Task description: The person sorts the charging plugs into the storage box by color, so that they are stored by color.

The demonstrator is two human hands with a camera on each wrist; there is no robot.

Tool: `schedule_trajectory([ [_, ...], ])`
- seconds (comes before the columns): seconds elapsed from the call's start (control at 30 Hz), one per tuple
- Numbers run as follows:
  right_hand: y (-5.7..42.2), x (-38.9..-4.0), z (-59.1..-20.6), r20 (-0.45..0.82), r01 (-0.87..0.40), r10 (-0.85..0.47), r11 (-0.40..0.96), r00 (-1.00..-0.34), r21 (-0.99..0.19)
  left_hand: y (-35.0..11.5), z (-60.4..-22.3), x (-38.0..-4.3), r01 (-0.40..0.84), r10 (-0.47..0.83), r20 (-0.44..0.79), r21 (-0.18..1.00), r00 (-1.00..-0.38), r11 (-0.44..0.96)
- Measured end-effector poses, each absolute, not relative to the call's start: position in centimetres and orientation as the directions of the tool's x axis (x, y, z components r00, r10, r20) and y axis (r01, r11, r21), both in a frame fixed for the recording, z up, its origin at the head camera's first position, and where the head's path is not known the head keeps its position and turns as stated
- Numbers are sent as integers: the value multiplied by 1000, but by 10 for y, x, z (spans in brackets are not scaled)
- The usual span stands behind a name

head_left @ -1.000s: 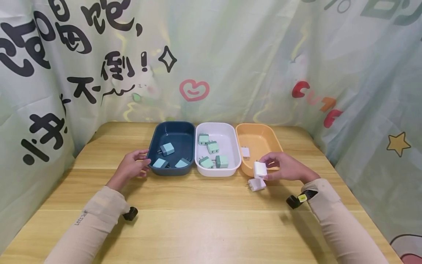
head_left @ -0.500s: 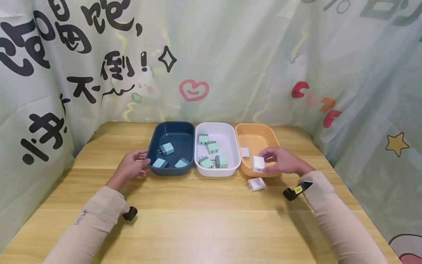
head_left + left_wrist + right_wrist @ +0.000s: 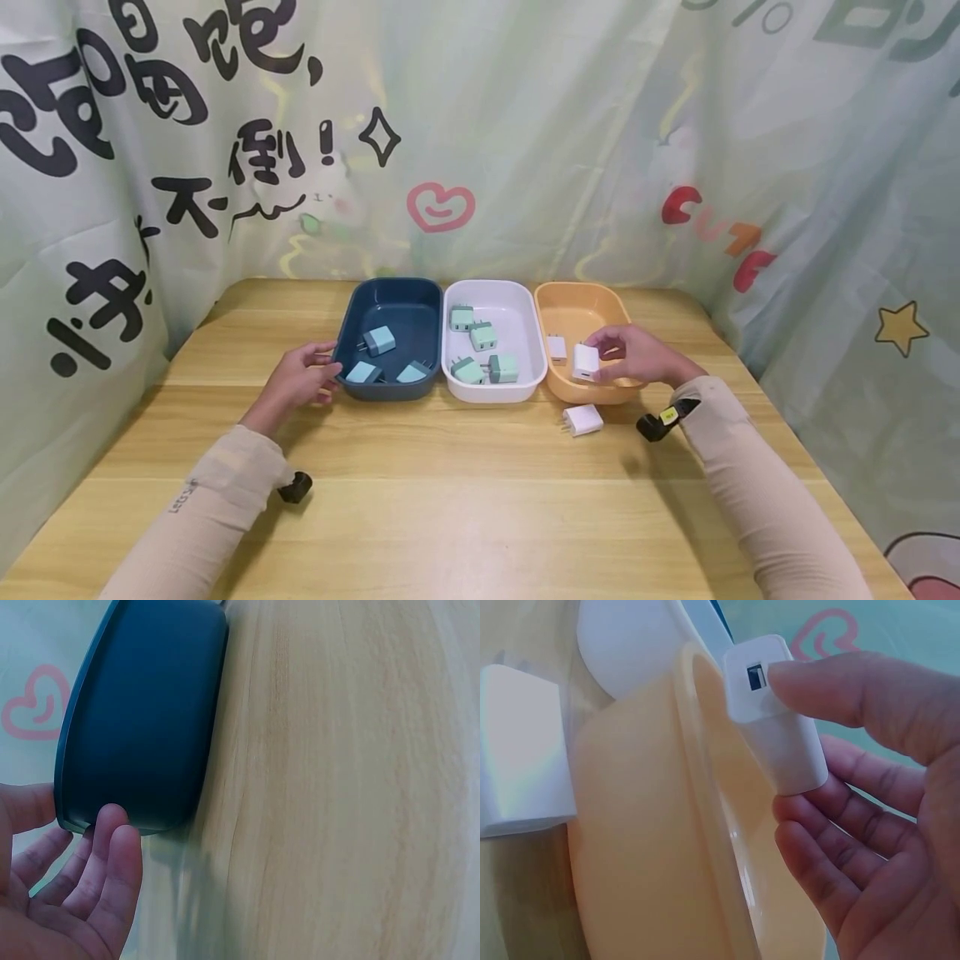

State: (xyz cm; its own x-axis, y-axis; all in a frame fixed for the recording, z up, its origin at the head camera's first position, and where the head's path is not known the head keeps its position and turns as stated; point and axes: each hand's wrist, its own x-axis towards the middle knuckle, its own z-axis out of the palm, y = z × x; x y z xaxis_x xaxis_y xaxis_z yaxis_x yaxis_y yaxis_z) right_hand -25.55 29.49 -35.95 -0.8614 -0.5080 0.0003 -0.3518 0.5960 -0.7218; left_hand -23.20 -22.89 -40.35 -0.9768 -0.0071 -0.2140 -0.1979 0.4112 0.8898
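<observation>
My right hand [image 3: 639, 354] pinches a white USB wall charger [image 3: 586, 362] between thumb and fingers, over the near part of the orange bin [image 3: 588, 293]. In the right wrist view the charger's USB port faces up beside the thumb. A second white charger [image 3: 557, 350] lies inside that bin, and a third white charger [image 3: 582, 420] lies on the table just in front. My left hand [image 3: 298, 377] rests its relaxed fingers and thumb at the left rim of the dark blue bin [image 3: 142, 712].
A white bin [image 3: 495, 290] stands between the blue and orange ones, holding several green chargers [image 3: 503, 367]. Several light blue chargers [image 3: 380, 339] lie in the dark blue bin. All three bins stand side by side on the wooden table [image 3: 450, 500], before a printed curtain [image 3: 540, 125].
My right hand has carried the white charger away from me, from above the front rim to over the orange bin's inside. The left hand has stayed in place.
</observation>
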Motion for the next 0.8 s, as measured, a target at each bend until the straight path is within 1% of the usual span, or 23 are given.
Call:
schedule_trajectory([
  [0.37,292,-265,-358,14,-337,-469,613,-883,-715,-228,-402,-232,-205,-8,-222,883,-975,422],
  [0.8,302,-284,-369,-25,-286,-429,643,-903,-710,-227,-401,-231,-213,-15,-228,883,-973,418],
])
